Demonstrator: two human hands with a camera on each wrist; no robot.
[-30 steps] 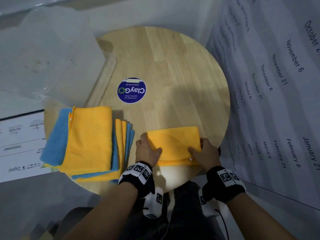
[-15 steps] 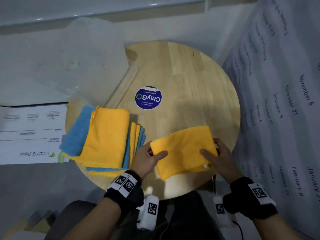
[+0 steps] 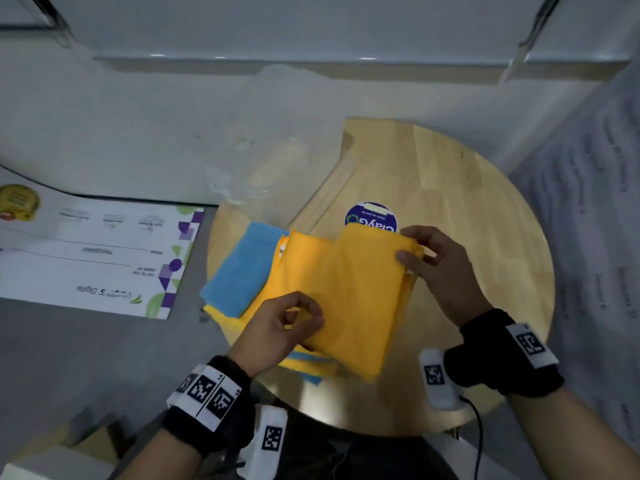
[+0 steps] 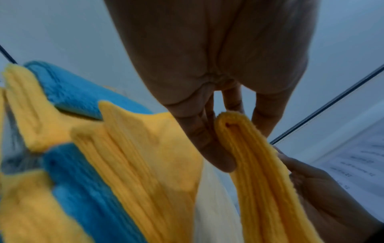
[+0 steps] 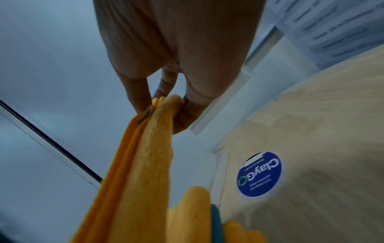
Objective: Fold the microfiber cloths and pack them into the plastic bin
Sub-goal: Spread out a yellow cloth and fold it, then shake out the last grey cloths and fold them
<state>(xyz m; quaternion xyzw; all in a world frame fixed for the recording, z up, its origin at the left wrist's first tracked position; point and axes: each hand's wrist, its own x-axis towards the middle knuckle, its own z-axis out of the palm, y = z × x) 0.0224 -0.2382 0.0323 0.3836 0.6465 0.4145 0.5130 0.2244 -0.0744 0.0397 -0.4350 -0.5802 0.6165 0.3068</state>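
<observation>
A folded yellow cloth (image 3: 360, 292) hangs lifted above the round wooden table (image 3: 467, 209), held by both hands. My left hand (image 3: 294, 323) pinches its near edge (image 4: 232, 125) between thumb and fingers. My right hand (image 3: 415, 251) pinches its far corner (image 5: 164, 105). Under and left of it lies a stack of yellow and blue cloths (image 3: 242, 268), seen close in the left wrist view (image 4: 93, 156). The clear plastic bin (image 3: 273, 168) stands at the table's far left edge, its wall faint (image 5: 220, 164).
A round blue ClayGo sticker (image 3: 372, 216) (image 5: 259, 174) sits mid-table, partly behind the held cloth. A printed sheet (image 3: 97, 251) lies left of the table, and a dated paper sheet (image 3: 599, 209) hangs on the right. A grey wall ledge (image 3: 311, 60) runs behind.
The folded yellow cloth has been lifted off the table's near edge and carried left and away, over the stack. Both hands went with it, and the head view has swung left.
</observation>
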